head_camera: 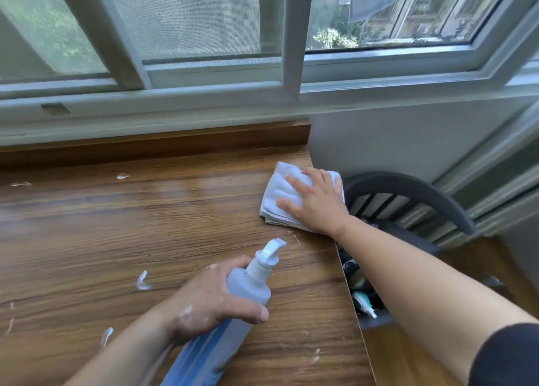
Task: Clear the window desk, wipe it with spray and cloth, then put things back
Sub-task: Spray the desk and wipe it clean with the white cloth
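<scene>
The wooden window desk (145, 225) fills the lower left, its top bare except for white smears. My left hand (215, 298) grips a blue spray bottle (242, 298) around its shoulder, white nozzle tilted up and to the right. A folded pale blue cloth (283, 190) lies at the desk's far right corner. My right hand (318, 201) presses flat on the cloth, fingers spread and pointing left.
White foam streaks (143, 280) dot the desk, with more near the back (122, 176). A dark chair (408, 190) stands right of the desk's edge with several items on its seat (361, 292). The window sill and frame (175, 99) run along the back.
</scene>
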{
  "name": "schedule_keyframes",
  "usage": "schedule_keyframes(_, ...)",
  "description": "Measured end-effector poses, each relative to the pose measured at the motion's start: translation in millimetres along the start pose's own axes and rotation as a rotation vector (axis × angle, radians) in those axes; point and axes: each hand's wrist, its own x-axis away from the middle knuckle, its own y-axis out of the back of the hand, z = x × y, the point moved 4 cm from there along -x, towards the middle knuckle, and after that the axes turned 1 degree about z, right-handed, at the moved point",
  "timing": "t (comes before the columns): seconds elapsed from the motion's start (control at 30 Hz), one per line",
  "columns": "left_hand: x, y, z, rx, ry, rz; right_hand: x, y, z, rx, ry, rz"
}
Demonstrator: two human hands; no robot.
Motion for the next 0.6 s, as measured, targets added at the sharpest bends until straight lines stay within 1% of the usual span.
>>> schedule_keyframes(0.07,4.3,2.9,2.4,0.016,-0.014,0.018,18.2,0.7,-0.8,0.010,-0.009,-0.008)
schedule_keyframes(0.2,13.6,15.0,8.3,-0.021,-0.068,-0.007,74.8,-3.2,14.5,0.028,-0.018,-0.068)
schedule_keyframes(0.4,30.7,30.1,23.2,0.053,-0.100,-0.016,182.3,-21.0,34.6,0.088,-0.067,-0.011)
schedule_keyframes(0.5,32.0,37.3,32.0,0.124,-0.095,-0.021,179.7,-20.4,32.2,0.072,-0.109,0.028)
schedule_keyframes(0.6,30.7,44.2,34.2,0.149,-0.106,-0.059,141.9,-12.7,38.7,0.089,-0.087,0.043)
